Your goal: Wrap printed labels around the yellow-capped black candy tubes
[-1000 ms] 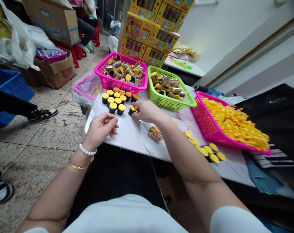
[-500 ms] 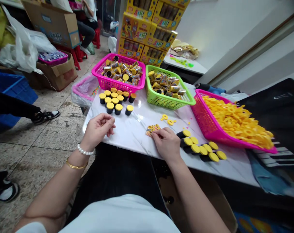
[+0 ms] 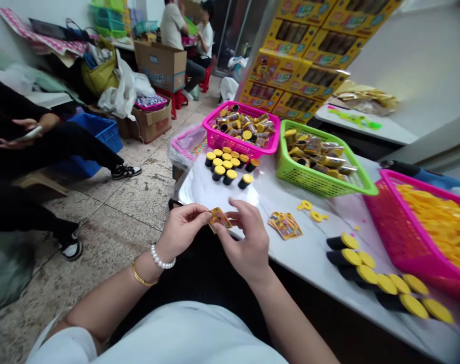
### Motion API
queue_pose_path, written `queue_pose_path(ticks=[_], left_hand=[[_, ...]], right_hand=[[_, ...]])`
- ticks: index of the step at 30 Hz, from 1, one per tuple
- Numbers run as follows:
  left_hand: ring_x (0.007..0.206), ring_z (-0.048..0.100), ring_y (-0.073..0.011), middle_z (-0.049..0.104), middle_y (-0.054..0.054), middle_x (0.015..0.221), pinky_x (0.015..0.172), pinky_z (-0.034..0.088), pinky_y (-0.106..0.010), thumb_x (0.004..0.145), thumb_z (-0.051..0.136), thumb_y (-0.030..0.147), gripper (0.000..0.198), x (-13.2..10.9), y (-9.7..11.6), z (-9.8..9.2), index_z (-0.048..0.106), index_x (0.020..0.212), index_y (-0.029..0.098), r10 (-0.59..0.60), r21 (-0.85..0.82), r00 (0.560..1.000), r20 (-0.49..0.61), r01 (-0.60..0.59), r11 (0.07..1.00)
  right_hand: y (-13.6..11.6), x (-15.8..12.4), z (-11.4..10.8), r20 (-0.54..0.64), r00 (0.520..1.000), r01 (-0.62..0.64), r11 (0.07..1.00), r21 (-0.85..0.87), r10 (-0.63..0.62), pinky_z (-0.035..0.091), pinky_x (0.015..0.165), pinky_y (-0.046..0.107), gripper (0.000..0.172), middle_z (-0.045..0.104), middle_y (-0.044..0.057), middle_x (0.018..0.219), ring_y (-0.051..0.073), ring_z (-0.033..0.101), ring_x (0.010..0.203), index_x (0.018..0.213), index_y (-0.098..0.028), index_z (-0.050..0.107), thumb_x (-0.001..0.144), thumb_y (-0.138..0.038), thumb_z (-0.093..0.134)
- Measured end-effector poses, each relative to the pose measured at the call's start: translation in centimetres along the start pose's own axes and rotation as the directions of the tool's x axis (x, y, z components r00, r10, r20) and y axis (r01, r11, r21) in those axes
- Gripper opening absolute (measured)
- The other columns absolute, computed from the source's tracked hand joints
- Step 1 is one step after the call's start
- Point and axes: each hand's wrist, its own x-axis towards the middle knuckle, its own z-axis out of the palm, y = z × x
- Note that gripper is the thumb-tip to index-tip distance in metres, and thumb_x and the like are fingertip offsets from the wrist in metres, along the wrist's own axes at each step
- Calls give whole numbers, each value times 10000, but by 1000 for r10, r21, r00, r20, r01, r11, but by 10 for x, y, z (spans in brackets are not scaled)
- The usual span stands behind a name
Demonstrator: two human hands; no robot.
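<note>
Grip closed on a small printed card (image 3: 219, 216): the left hand (image 3: 181, 227) pinches one edge between thumb and fingers, while the right hand (image 3: 248, 241) holds the other side. The card is at the near edge of the worktop (image 3: 199, 186). To its right lies a loose pile of similar cards (image 3: 285, 225), near two yellow ring-shaped pieces (image 3: 318, 217); yellow-capped black cups (image 3: 230, 177) stand beyond.

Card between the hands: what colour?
The card is mostly yellow-orange with multicoloured print; head view.
</note>
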Motion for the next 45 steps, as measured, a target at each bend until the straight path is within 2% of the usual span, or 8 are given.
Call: queue_pose_path(ticks=[3, 6, 10, 12, 24, 37, 41, 45], left_hand=[[656, 594, -129, 678, -14, 698, 646, 488, -237, 823, 723, 411, 266, 2, 5, -16, 712, 753, 154, -4, 73, 998, 61, -1, 997], [622, 551, -124, 623, -1, 640, 611, 450, -231, 866, 674, 420, 316, 3, 5, -21, 666, 684, 162, 58, 192, 998, 16, -60, 980], [573, 509, -119, 587, 11, 613, 549, 419, -227, 915, 610, 491, 357, -4, 5, -17, 668, 749, 181, 184, 190, 948, -258, -137, 972], [550, 500, -116, 593, 7, 601, 525, 417, -227, 921, 598, 519, 383, -11, 4, -13, 681, 753, 184, 189, 160, 940, -284, -148, 976], [692, 618, -154, 703, -58, 807, 620, 501, -260, 872, 715, 355, 177, -23, -4, 0, 785, 859, 192, 245, 173, 915, -320, -198, 965], [703, 630, -137, 700, -62, 800, 586, 506, -226, 747, 814, 285, 122, -17, -11, 1, 806, 777, 167, 234, 47, 905, -354, -233, 971], [529, 549, -90, 665, -28, 657, 467, 433, -197, 721, 825, 309, 151, -12, -11, -8, 793, 713, 162, 35, -68, 946, -323, -60, 996], [375, 404, -41, 533, 40, 445, 364, 286, -160, 698, 840, 352, 221, -7, -14, -16, 784, 735, 142, -174, -141, 954, -245, 142, 980]], right_hand=[[1, 11, 4, 261, 898, -412, 885, 215, 355, 502, 420, 241, 359, 704, 43, 866, 117, 615, 534, 1054, -183, 698, 824, -454, 746], [-1, 19, 11, 378, 807, -548, 814, 192, 454, 324, 347, 201, 402, 545, -47, 487, 79, 432, 380, 715, -172, 650, 825, -554, 714], [-2, 17, 23, 73, 892, -453, 882, 128, 447, 327, 392, 222, 461, 486, -59, 433, 87, 401, 392, 612, -191, 593, 858, -573, 673], [-1, 12, 27, 27, 901, -433, 895, 107, 433, 324, 397, 233, 464, 493, -54, 440, 94, 407, 394, 617, -192, 610, 882, -571, 646], [12, -2, 23, -50, 997, -69, 987, -147, 62, 417, 550, 267, 279, 614, -23, 601, 121, 520, 518, 695, -210, 640, 949, -324, 634], [2, 0, 31, 78, 943, 332, 902, -275, -323, 457, 542, 220, 220, 632, -8, 633, 103, 577, 555, 747, -201, 625, 964, -170, 609], [8, 22, 20, 189, 935, 346, 895, -282, -301, 481, 573, 221, 224, 658, 22, 706, 110, 605, 598, 776, -196, 671, 980, -246, 591], [36, 72, -9, 100, 977, 212, 836, -507, -187, 500, 659, 290, 276, 672, 47, 756, 164, 623, 663, 769, -202, 695, 933, -414, 632]])
